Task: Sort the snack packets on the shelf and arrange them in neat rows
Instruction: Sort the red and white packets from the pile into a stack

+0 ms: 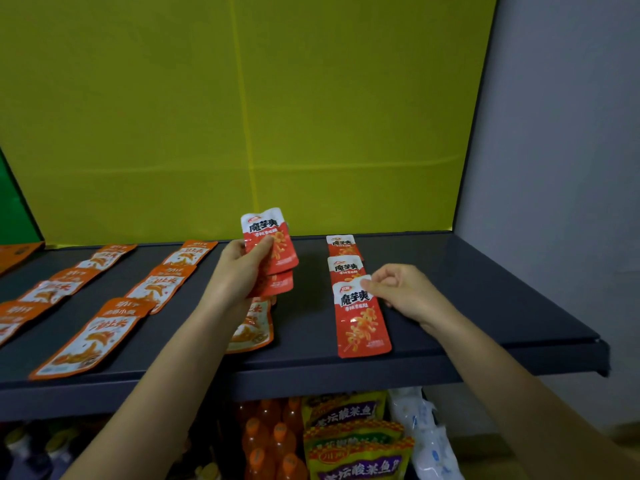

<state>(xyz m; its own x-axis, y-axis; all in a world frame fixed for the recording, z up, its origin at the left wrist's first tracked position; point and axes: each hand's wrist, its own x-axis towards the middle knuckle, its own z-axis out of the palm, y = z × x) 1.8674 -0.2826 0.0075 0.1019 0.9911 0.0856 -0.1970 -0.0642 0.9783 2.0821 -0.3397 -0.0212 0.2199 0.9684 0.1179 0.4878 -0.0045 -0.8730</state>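
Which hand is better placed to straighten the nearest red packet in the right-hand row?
The right hand: it pinches the top corner of the nearest red packet, while the left hand grips a stack of red packets.

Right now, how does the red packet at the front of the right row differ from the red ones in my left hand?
The front red packet lies flat on the shelf; the held red packets are raised above it, tilted upright. The right hand pinches the front red packet's top corner; the left hand grips the held red packets, a fanned stack of at least two. Both carry the same red-and-white print.
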